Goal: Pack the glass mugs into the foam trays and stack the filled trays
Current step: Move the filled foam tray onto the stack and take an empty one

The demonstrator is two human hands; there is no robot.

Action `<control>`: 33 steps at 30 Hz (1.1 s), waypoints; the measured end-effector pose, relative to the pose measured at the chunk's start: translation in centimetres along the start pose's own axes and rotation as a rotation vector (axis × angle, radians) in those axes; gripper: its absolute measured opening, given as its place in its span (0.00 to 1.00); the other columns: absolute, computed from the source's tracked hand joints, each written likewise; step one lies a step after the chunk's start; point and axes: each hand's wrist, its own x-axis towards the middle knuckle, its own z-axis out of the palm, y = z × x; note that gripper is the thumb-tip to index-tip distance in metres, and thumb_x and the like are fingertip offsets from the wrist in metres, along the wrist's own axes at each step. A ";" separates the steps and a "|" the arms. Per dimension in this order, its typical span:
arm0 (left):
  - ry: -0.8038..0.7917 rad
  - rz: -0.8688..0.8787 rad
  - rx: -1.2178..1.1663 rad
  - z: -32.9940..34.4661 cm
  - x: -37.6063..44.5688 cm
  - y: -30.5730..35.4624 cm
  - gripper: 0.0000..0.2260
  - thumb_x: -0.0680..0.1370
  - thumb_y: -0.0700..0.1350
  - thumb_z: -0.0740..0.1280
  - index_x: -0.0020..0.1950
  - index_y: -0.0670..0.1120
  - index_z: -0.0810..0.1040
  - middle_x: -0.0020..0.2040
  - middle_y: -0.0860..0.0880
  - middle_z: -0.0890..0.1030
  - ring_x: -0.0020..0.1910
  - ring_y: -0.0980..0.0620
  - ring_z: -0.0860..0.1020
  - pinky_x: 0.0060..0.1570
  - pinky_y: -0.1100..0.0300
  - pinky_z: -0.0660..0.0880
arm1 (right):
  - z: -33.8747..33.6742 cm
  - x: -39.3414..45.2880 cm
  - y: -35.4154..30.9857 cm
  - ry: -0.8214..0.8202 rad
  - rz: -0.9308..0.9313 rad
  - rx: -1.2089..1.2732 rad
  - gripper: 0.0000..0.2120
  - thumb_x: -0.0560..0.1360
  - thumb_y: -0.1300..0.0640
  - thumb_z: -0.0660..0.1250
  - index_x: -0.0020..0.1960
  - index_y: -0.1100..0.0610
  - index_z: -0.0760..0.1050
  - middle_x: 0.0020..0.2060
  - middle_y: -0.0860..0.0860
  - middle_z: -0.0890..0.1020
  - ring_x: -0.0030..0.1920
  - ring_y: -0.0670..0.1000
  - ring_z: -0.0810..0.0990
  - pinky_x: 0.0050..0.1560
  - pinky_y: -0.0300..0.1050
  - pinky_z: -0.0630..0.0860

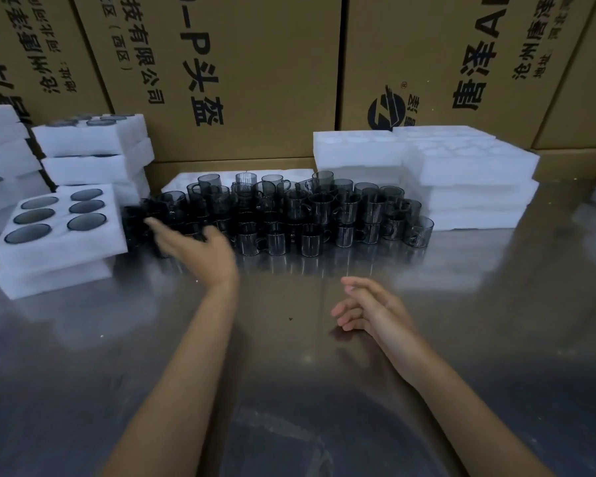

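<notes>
A shiny metal counter (461, 339) carries a crowd of dark glass mugs (289, 215), stacked in several layers across its middle, handles pointing various ways. The front row stands directly on the counter; those behind sit higher, some resting on a low foam tray (179, 180) at the back.

To the left, a filled foam tray (59, 232) sits tilted on top of another white foam tray (49, 280); its six round pockets each hold a mug, seen from above as dark circles. Behind it stands a taller stack of filled trays (93, 149), with mug rims showing in the top one. More white foam (0, 146) is piled at the far left edge.

On the right, a stack of empty trays (468, 173) rises beside the mugs, round pockets visible on top, touching or just beside the rightmost mugs.

The left hand (193, 249) reaches toward the left end of the mug pile, blurred, its fingers stretched out and its grip released, holding nothing. The right hand (365, 308) hovers just above the counter in front of the mugs, fingers loosely extended, grip released and empty.

Large brown cardboard boxes (255, 80) with black printed lettering form a wall behind everything.
</notes>
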 end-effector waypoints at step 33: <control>-1.019 0.223 0.574 6.7 -10.7 -3.5 0.07 0.76 0.40 0.64 0.41 0.50 0.76 0.26 0.47 0.79 0.30 0.48 0.79 0.41 0.48 0.79 | -15.9 18.7 -15.0 0.527 -0.076 -1.659 0.24 0.82 0.56 0.59 0.76 0.46 0.59 0.79 0.57 0.54 0.80 0.60 0.40 0.76 0.64 0.42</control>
